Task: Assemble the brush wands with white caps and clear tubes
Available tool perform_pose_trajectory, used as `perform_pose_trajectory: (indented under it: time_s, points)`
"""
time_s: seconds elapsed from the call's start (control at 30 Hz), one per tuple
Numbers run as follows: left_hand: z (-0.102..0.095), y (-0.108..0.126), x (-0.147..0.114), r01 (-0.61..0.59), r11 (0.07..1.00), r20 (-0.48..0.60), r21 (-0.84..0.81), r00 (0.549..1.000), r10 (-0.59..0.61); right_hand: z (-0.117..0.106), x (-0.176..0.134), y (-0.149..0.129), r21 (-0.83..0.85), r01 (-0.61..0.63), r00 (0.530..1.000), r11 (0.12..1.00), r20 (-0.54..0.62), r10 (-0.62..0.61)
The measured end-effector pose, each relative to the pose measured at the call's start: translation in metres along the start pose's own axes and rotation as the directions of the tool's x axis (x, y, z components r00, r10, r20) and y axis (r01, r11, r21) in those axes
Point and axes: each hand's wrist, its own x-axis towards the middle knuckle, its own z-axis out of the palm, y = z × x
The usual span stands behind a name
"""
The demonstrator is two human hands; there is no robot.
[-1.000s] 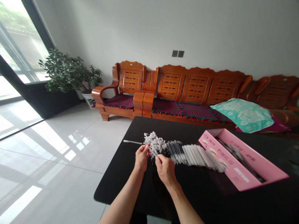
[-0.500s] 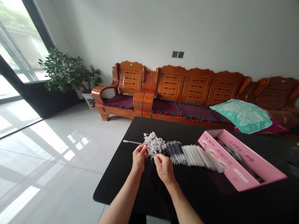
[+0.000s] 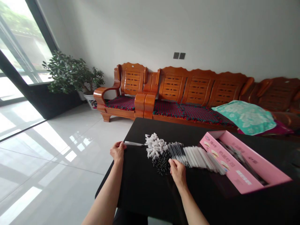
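My left hand (image 3: 117,150) is closed in a pinch at the left end of a slim white pen-like stick (image 3: 133,143), near the table's left edge. My right hand (image 3: 177,171) has its fingertips pressed together beside a row of dark, thin rods with pale ends (image 3: 176,150); anything between them is too small to make out. To the left of the rods lies a heap of short white caps (image 3: 156,145). Small black plugs (image 3: 160,165) are scattered below the caps. On the right, translucent white tubes (image 3: 199,157) lie side by side.
An open pink box (image 3: 231,167) with dark contents stands at the right on the black table (image 3: 145,193). Behind the table are wooden seats (image 3: 172,89) with red woven covers. A green patterned cloth (image 3: 248,117) and a potted plant (image 3: 70,75) are farther off.
My left hand has moved left from the white caps to the slim stick by the table edge. My right hand has shifted right toward the dark rods, uncovering the black plugs.
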Motion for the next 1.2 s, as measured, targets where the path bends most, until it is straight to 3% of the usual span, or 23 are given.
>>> perform_pose_trajectory:
  time_s: [0.1,0.33,0.63,0.83,1.0,1.1,1.2]
  points:
    - [0.000,-0.001,-0.001,0.067,0.996,0.057,-0.064,0.996,-0.063,0.002,0.000,0.002,-0.004,0.008,1.000,1.000,0.002,-0.008]
    - [-0.002,0.010,-0.008,0.015,0.999,0.089,0.047,0.996,-0.020,0.002,0.000,0.002,0.016,0.001,1.000,1.000,0.010,-0.001]
    - [-0.007,0.017,-0.016,-0.083,0.981,0.090,0.174,0.994,0.068,0.003,0.000,0.005,-0.012,0.017,1.000,1.000,0.014,-0.017]
    - [-0.006,0.009,-0.013,-0.120,0.965,0.070,0.234,0.992,0.107,0.002,0.000,0.001,-0.009,0.016,1.000,1.000,0.021,-0.016]
    - [-0.004,0.005,-0.031,-0.124,0.970,0.017,0.211,0.992,0.124,-0.001,0.001,0.000,0.022,-0.024,0.999,0.999,0.029,0.023]
    - [0.001,0.008,-0.051,-0.154,0.969,0.070,0.195,0.987,0.143,-0.014,0.007,-0.001,-0.063,0.001,1.000,0.998,-0.017,-0.003]
    - [0.009,0.011,-0.068,-0.233,0.954,0.149,0.190,0.967,0.207,-0.038,0.019,0.001,-0.256,-0.023,0.990,0.966,-0.143,-0.014]
